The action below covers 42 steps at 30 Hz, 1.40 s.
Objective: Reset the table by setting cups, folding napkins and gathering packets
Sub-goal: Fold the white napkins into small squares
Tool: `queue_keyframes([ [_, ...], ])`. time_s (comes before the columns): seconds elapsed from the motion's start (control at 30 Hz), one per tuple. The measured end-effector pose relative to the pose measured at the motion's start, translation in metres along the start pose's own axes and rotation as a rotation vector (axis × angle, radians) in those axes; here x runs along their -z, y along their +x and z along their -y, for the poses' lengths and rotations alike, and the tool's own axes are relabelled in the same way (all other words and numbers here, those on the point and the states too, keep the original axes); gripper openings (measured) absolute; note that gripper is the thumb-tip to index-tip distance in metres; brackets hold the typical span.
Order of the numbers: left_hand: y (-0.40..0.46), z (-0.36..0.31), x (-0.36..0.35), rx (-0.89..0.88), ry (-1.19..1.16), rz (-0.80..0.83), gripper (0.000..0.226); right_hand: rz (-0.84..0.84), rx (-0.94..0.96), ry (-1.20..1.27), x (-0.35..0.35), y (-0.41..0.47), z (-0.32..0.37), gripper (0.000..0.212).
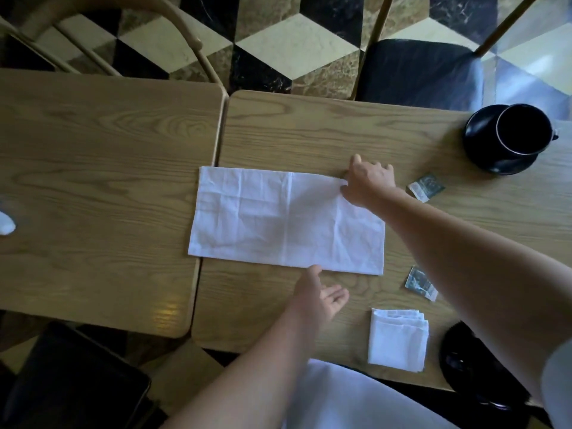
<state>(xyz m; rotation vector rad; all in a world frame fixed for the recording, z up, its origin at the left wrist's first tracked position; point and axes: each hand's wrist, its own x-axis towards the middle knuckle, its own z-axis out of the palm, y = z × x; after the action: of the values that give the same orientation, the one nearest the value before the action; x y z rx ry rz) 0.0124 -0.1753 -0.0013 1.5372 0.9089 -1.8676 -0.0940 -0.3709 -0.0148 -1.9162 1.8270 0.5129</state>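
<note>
A white napkin (278,221), folded into a long rectangle, lies flat across the seam between two wooden tables. My right hand (368,181) pinches its far right corner. My left hand (322,292) hovers palm up just below the napkin's near edge, fingers relaxed, holding nothing. A smaller folded white napkin (397,340) sits at the near right. Two dark packets lie on the right table, one (427,187) beside my right hand and one (421,283) nearer me. A black cup (523,128) stands on a black saucer (483,156) at the far right.
The left table (93,181) carries a bit of white cloth (6,222) at its left edge. Another dark saucer (464,363) shows under my right arm at the near right. Chairs (418,69) stand beyond the tables on a patterned floor.
</note>
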Motion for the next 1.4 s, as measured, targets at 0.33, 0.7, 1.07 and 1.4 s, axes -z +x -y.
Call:
queue_keyframes([
  [0.33, -0.014, 0.011, -0.030, -0.081, 0.011, 0.100, 0.018, 0.456, 0.123, 0.247, 0.073, -0.050, 0.022, 0.021],
  [0.7, -0.119, -0.022, 0.041, -0.355, -0.022, 0.759, 0.034, 0.244, 0.026, 1.451, 0.128, -0.219, 0.038, 0.008],
  [1.07, -0.196, -0.074, 0.082, -0.516, 0.392, 0.575, 0.021, 0.046, -0.131, 1.801, 0.095, -0.292, 0.035, 0.016],
  [1.4, -0.261, -0.132, -0.047, -0.589, 0.477, 0.609, 0.022, -0.286, -0.315, 1.867, 0.165, -0.226, 0.027, 0.011],
])
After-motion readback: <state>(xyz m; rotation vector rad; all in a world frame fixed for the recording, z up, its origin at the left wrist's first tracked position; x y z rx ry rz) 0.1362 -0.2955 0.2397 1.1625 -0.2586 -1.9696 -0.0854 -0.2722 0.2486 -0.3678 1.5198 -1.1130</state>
